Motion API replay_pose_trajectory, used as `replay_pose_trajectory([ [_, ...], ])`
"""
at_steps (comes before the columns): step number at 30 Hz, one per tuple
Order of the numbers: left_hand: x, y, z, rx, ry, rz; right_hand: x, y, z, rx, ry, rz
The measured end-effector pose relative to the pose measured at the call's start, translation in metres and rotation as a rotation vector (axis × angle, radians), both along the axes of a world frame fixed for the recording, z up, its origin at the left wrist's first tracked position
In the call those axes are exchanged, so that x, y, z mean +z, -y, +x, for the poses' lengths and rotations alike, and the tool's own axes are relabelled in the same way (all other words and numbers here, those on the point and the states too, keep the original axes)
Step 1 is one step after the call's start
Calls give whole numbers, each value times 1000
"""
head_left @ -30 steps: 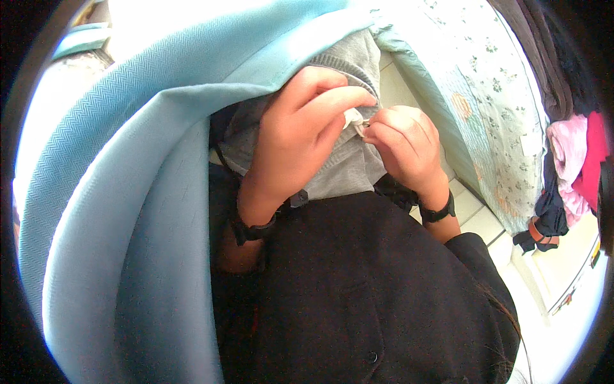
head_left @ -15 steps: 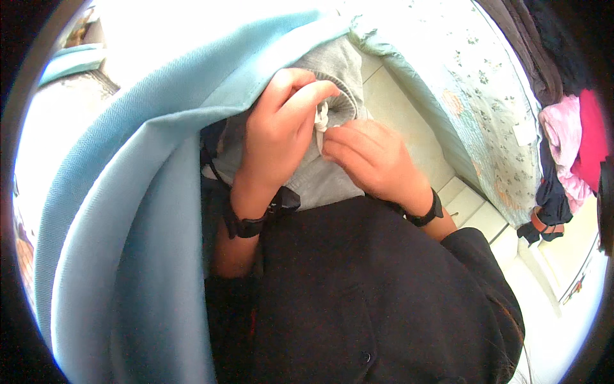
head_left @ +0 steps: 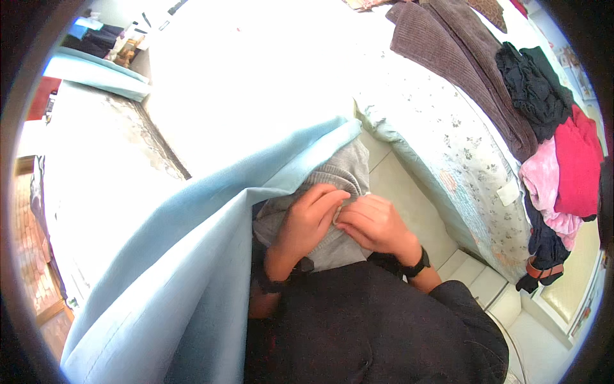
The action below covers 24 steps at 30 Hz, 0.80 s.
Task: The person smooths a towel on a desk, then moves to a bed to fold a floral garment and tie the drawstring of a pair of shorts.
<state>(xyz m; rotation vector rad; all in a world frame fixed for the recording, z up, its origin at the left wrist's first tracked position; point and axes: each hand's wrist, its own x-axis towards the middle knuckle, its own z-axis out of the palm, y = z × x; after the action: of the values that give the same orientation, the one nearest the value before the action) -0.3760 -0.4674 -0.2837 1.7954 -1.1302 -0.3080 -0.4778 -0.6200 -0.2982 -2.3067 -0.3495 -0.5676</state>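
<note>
A grey garment (head_left: 336,255) with a gathered elastic waistband lies bunched in front of me. Its white drawstring (head_left: 336,212) shows only as a short piece between my fingertips. My left hand (head_left: 308,221) is closed, with thumb and fingers pinched at the cord by the waistband. Opposite it, my right hand (head_left: 378,224) is closed too, its bent fingers on the same cord. The two sets of fingertips almost touch. How the cord runs under the fingers is hidden. Each wrist wears a black band.
A light blue curtain (head_left: 198,256) hangs close along my left arm. To the right stands a bed with a floral cover (head_left: 460,121). Brown corduroy trousers (head_left: 460,70), a red garment (head_left: 575,166) and a pink garment (head_left: 542,176) lie on it. Pale floor tiles (head_left: 409,192) show between.
The view has tipped up, so hands and garment sit lower. My hands have come closer together, and the white knot that showed between them is now mostly covered by fingers.
</note>
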Motion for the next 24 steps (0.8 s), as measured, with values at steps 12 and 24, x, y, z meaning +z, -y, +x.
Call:
replay_pose_trajectory([
  [12,-6,2,-8,123,10,161,2,-2,-8,-3,14,-44],
  [24,-15,4,3,119,-5,363,4,2,3,27,-83,-100],
])
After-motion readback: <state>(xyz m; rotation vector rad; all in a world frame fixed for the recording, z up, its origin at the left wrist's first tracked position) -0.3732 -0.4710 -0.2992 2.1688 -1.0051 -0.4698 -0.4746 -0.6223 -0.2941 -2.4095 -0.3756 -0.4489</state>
